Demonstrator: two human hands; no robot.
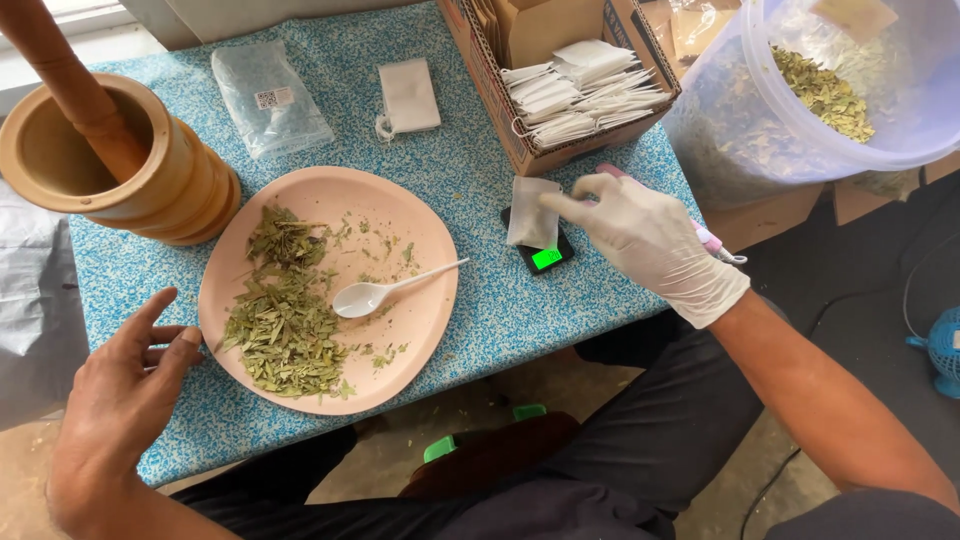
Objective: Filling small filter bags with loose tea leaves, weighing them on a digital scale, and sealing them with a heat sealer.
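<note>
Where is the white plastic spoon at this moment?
In the head view, the white plastic spoon lies on the pink plate left of centre, bowl beside the dried leaves, handle pointing toward the small scale.

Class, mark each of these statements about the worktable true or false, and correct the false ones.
1. The right hand wears a white glove. True.
2. The left hand holds the spoon. False: it is bare, open and apart from the spoon, by the plate rim.
3. The spoon lies on the plate beside dried leaves. True.
4. The small bag sits on the scale, pinched by the right hand. True.
5. The mortar is metal. False: it is wooden.
</note>
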